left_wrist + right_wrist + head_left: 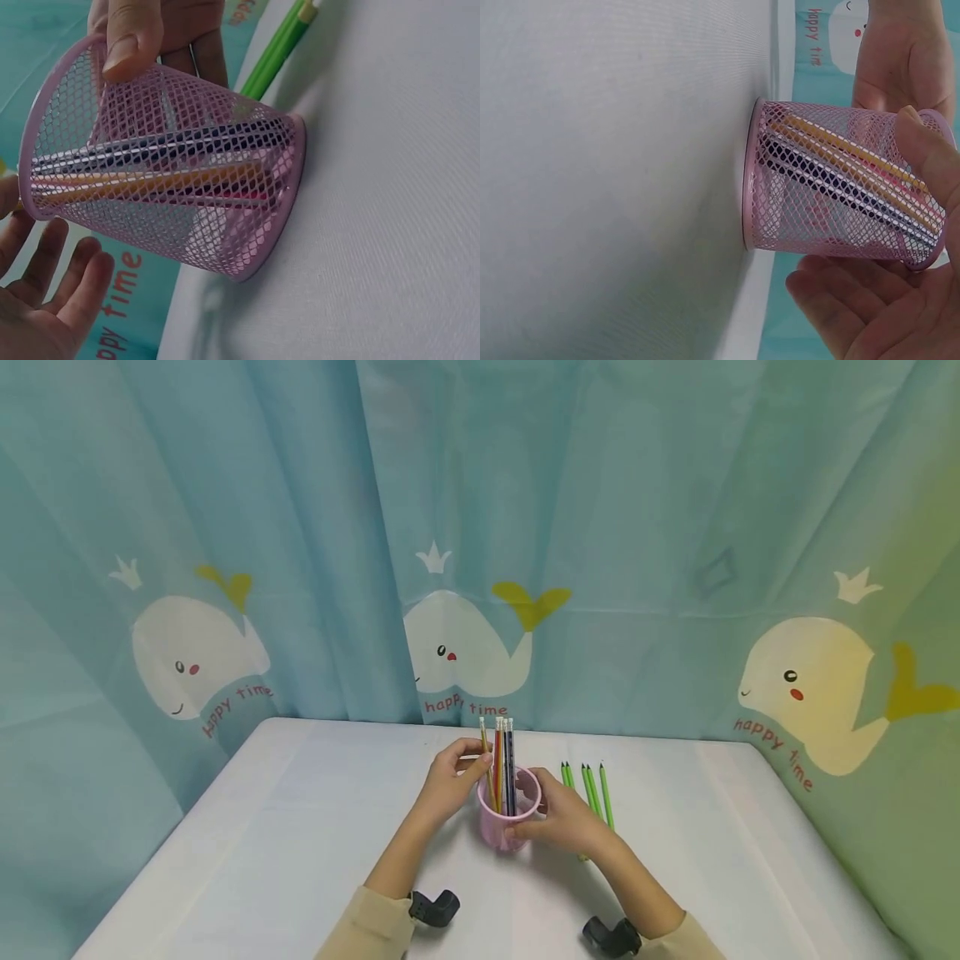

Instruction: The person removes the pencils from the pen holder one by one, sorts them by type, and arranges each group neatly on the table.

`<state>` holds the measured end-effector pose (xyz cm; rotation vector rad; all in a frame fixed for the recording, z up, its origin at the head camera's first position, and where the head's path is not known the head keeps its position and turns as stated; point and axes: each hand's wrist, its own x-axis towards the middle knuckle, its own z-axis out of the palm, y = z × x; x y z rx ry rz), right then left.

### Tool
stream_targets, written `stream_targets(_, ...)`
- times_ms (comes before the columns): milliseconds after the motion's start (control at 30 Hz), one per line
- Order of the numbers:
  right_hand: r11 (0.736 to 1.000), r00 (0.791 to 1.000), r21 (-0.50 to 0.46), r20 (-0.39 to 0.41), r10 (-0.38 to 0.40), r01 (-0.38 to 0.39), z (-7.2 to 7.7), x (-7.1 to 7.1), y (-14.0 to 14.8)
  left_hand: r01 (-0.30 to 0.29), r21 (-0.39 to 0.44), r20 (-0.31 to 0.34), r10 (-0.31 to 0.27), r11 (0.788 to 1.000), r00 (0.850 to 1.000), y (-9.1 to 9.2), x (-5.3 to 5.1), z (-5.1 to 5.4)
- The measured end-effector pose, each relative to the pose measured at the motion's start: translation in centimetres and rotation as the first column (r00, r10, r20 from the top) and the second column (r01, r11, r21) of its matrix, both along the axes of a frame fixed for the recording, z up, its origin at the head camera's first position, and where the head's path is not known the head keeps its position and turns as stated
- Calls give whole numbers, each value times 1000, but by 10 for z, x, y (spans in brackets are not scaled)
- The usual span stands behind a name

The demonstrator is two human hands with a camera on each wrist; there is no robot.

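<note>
Currently the pink mesh cup [492,833] stands upright on the table [262,843], between the two hands. Right hand [566,817]: on the cup's right side, fingers clamped round the upper wall just under the rim; the thumb presses the near wall, with the other fingers reaching round to the far side. Left hand [447,783]: on the cup's left, at rim height and outside the wall; thumb and finger pinch the upper part of a yellow pencil [491,785], whose lower length lies inside the cup, leaning against its left rim. In the left wrist view the remaining left fingers are apart from one another, loosely bent just beside the rim; cannot tell whether any of them touches the mesh. Also in the cup, to the right of the pinched pencil: red-orange pencils [498,768] and dark-patterned pencils [511,768], pale ends up and well above the rim, free of the fingers. Green pencils [607,797] lie on the table to the right of the cup, beyond the right hand, partly hidden by it, dark tips pointing away. Behind the cup hangs a whale-print curtain [652,527].
</note>
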<state>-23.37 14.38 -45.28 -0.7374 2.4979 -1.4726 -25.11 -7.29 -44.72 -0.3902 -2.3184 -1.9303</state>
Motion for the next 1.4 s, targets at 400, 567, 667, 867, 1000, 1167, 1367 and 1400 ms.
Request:
stream_targets(400, 1000, 1000, 14, 15, -5, 4, -1, 1, -1, -26, -25, 4, 26, 999, 1000, -3, 6, 7)
stream_targets(567, 1000, 1000, 15, 20, -16, 16, 0, 2, -1, -25, -30, -24, 24, 999, 999, -5, 8, 17)
stream_targets(667, 1000, 999, 17, 29, -23, 22, -1, 2, -2, -16, -16, -34, 16, 1000, 999, -8, 9, 22)
stream_targets(867, 999, 999, 28, 34, -35, 34, 0, 2, -2, 46, 100, -29, -43, 994, 999, -12, 10, 29)
stream_targets(1000, 998, 998, 34, 41, -49, 48, 0, 3, -2, 69, 145, 3, -70, 987, 998, -15, 12, 34)
stream_targets(1167, 997, 998, 54, 31, -54, 52, 1, 4, -2, 35, 181, 11, -38, 983, 999, -18, 15, 42)
stream_targets(1367, 997, 998, 62, 21, -53, 51, 2, 4, -3, -7, 233, -9, 9, 973, 1000, -25, 21, 52)
stream_targets(1400, 997, 999, 59, 24, -48, 46, 2, 3, -3, -8, 242, -16, 13, 970, 1000, -26, 22, 54)
